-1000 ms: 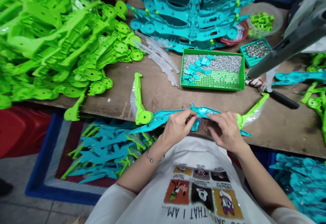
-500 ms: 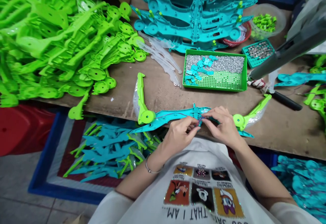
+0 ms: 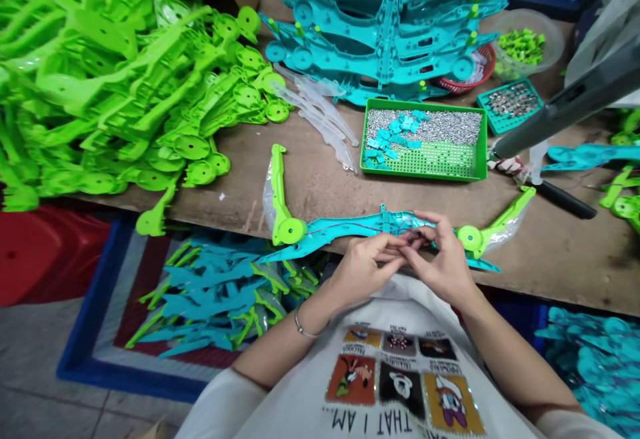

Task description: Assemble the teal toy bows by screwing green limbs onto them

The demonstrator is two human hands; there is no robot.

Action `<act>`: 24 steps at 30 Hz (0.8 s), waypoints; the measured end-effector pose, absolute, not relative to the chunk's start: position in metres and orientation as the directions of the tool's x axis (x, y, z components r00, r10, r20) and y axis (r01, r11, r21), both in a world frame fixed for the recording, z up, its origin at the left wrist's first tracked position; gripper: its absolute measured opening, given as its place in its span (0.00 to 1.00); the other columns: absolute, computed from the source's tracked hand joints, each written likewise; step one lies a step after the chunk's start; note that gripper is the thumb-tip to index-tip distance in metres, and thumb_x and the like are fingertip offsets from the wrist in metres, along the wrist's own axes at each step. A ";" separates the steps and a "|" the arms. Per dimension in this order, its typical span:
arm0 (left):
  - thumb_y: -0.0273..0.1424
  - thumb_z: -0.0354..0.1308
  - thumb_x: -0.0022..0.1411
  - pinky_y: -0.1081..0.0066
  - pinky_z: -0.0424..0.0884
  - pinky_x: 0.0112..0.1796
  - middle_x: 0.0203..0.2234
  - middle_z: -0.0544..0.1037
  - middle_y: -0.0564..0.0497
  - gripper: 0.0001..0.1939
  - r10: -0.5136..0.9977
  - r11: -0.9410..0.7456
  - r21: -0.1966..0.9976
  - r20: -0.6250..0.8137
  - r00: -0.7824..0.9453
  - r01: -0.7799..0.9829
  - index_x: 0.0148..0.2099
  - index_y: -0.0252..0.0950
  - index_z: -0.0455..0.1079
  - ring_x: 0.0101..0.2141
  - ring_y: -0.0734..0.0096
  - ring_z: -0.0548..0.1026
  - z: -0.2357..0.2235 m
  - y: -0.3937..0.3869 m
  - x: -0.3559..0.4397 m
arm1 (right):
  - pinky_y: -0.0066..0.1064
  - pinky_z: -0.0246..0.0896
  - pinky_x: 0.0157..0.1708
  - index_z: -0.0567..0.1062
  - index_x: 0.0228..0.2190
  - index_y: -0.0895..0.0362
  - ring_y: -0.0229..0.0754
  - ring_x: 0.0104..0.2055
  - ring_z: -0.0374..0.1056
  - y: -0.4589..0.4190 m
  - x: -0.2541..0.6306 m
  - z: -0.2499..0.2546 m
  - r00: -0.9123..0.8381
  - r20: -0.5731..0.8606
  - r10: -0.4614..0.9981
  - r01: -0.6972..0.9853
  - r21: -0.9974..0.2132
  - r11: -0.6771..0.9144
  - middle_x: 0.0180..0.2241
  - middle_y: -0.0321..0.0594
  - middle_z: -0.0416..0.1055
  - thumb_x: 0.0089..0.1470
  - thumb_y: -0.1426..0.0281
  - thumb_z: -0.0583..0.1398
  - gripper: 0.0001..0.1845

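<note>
A teal bow-shaped plastic shell (image 3: pixel 340 227) lies along the table's near edge, its inner side up. Lime-green limbs, one on the left (image 3: pixel 287 229) and one on the right (image 3: pixel 473 238), are joined near its ends, with clear plastic pieces on them. A thin purple-red wire (image 3: pixel 320 230) runs along the shell towards its middle. My left hand (image 3: pixel 363 264) and my right hand (image 3: pixel 443 262) meet just in front of the shell, both closed, pinching the wire between fingertips. Something small and dark shows at the right fingers; its kind is unclear.
Beyond the shell stands a green tray (image 3: pixel 425 174) with screws and small teal pieces. Stacked teal shells (image 3: pixel 350 59) rise behind it. Lime-green parts (image 3: pixel 125 86) heap up at left. A grey power-tool-like bar (image 3: pixel 565 106) slants in from the right. A blue-rimmed crate (image 3: pixel 125 386) sits below.
Both hands have shifted slightly right and nearer my body, off the shell's centre post. The fingertips have come closer together on the wire. The shell stays in place.
</note>
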State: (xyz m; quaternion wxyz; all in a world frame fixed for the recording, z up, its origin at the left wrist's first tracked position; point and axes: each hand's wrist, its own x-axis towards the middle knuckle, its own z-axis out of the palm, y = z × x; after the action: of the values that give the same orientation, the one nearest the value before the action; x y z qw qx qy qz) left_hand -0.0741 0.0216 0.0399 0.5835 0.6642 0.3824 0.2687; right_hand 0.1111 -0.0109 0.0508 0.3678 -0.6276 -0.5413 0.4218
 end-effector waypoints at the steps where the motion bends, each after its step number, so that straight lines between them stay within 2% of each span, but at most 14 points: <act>1: 0.26 0.62 0.65 0.73 0.81 0.36 0.38 0.84 0.49 0.09 0.826 -0.025 0.976 -0.101 0.555 0.215 0.48 0.36 0.73 0.35 0.69 0.84 0.041 0.025 -0.076 | 0.35 0.72 0.38 0.62 0.59 0.50 0.40 0.33 0.75 -0.010 0.113 0.050 0.050 -0.138 0.989 0.368 -0.918 -0.147 0.38 0.38 0.79 0.56 0.70 0.65 0.32; 3: 0.26 0.59 0.67 0.72 0.80 0.34 0.34 0.81 0.50 0.06 0.860 -0.144 0.941 -0.034 0.509 0.305 0.46 0.36 0.72 0.32 0.70 0.82 0.044 0.037 -0.076 | 0.33 0.72 0.36 0.63 0.58 0.51 0.39 0.32 0.74 -0.009 0.117 0.050 0.041 -0.138 0.990 0.389 -0.910 -0.143 0.36 0.36 0.79 0.56 0.71 0.64 0.30; 4: 0.25 0.58 0.67 0.69 0.80 0.36 0.35 0.81 0.49 0.07 0.868 -0.247 0.902 0.043 0.495 0.354 0.47 0.36 0.72 0.34 0.69 0.82 0.046 0.045 -0.075 | 0.32 0.72 0.35 0.63 0.58 0.51 0.39 0.32 0.75 -0.009 0.118 0.052 0.037 -0.132 0.991 0.410 -0.902 -0.136 0.35 0.36 0.79 0.56 0.71 0.64 0.30; 7: 0.19 0.53 0.64 0.57 0.74 0.52 0.51 0.76 0.41 0.20 0.773 -0.538 0.738 0.239 0.588 0.407 0.57 0.35 0.69 0.51 0.59 0.76 0.048 0.068 -0.069 | 0.31 0.72 0.36 0.64 0.58 0.51 0.39 0.33 0.76 -0.008 0.120 0.057 0.026 -0.089 0.996 0.495 -0.864 -0.090 0.35 0.36 0.80 0.57 0.72 0.63 0.28; 9: 0.17 0.51 0.64 0.55 0.70 0.55 0.56 0.74 0.40 0.23 0.682 -0.624 0.678 0.231 0.694 0.388 0.60 0.35 0.68 0.56 0.57 0.72 0.046 0.079 -0.065 | 0.33 0.73 0.38 0.65 0.58 0.51 0.40 0.35 0.77 -0.008 0.122 0.060 0.032 -0.043 0.999 0.562 -0.825 -0.054 0.36 0.36 0.81 0.58 0.73 0.62 0.27; 13: 0.24 0.52 0.71 0.58 0.69 0.50 0.44 0.80 0.45 0.11 0.658 -0.633 0.662 0.186 0.729 0.402 0.51 0.36 0.72 0.47 0.60 0.75 0.037 0.080 -0.065 | 0.37 0.73 0.43 0.74 0.50 0.51 0.44 0.40 0.79 -0.004 0.131 0.055 0.032 0.149 0.988 0.724 -0.685 0.080 0.40 0.39 0.82 0.61 0.73 0.60 0.15; 16: 0.28 0.54 0.72 0.59 0.70 0.49 0.42 0.81 0.45 0.09 0.689 -0.597 0.704 0.203 0.696 0.385 0.51 0.36 0.72 0.46 0.61 0.76 0.031 0.071 -0.071 | 0.39 0.71 0.43 0.79 0.43 0.52 0.46 0.42 0.77 0.007 0.138 0.045 -0.034 0.253 0.967 0.797 -0.577 0.180 0.41 0.42 0.81 0.63 0.73 0.59 0.10; 19: 0.27 0.55 0.72 0.58 0.70 0.51 0.46 0.81 0.44 0.12 0.706 -0.569 0.739 0.215 0.675 0.360 0.55 0.37 0.71 0.49 0.61 0.77 0.029 0.063 -0.077 | 0.39 0.66 0.40 0.81 0.39 0.52 0.46 0.40 0.75 0.022 0.141 0.037 -0.075 0.270 0.960 0.843 -0.497 0.205 0.38 0.42 0.80 0.64 0.71 0.60 0.08; 21: 0.26 0.54 0.72 0.59 0.71 0.51 0.45 0.82 0.45 0.11 0.710 -0.567 0.751 0.236 0.664 0.339 0.54 0.37 0.72 0.48 0.63 0.78 0.029 0.063 -0.079 | 0.40 0.61 0.39 0.81 0.37 0.52 0.46 0.38 0.73 0.031 0.142 0.035 -0.085 0.270 0.959 0.867 -0.454 0.204 0.34 0.40 0.79 0.63 0.68 0.62 0.06; 24: 0.26 0.54 0.73 0.60 0.70 0.51 0.43 0.83 0.47 0.08 0.685 -0.596 0.738 0.261 0.680 0.317 0.48 0.38 0.74 0.46 0.65 0.79 0.029 0.066 -0.077 | 0.39 0.56 0.40 0.81 0.34 0.52 0.46 0.36 0.72 0.041 0.142 0.036 -0.104 0.249 0.963 0.845 -0.488 0.218 0.31 0.37 0.81 0.61 0.66 0.65 0.05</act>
State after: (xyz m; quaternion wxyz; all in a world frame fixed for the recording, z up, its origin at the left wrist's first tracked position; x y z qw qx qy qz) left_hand -0.0767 0.0659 0.0292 0.3399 0.8511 0.2944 0.2709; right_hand 0.1418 0.0415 0.0364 0.2632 -0.6152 -0.7347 0.1117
